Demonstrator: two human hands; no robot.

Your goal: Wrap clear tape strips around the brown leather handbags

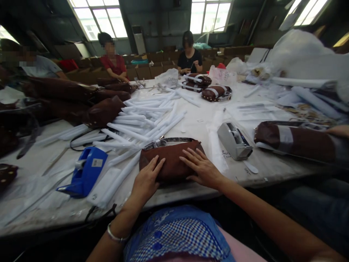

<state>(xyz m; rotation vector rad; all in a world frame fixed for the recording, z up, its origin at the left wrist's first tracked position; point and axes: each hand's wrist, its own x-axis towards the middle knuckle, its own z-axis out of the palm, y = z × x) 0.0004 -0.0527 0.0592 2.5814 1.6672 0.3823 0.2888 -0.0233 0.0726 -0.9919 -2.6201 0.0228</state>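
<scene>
On counter, near edge: brown bag, long axis left-to-right, beneath left hand and right hand, both touching, spread.

Brown bag; blue-and-white checked apron

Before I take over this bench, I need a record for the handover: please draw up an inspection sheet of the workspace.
Surface: pale table, crowded on both sides.
Job's things: brown bag lying near the front edge, its strap along the far side.
Clutter: heaped white rolls, more brown bags, blue tape dispenser left, gray tape dispenser right.
Hands: left hand and right hand resting flat on the brown bag.
Cables: nothing surely a cable; a thin black loop may be a strap.
Surroundings: three co-workers, windows behind, another person's hand at the right edge of view.
</scene>
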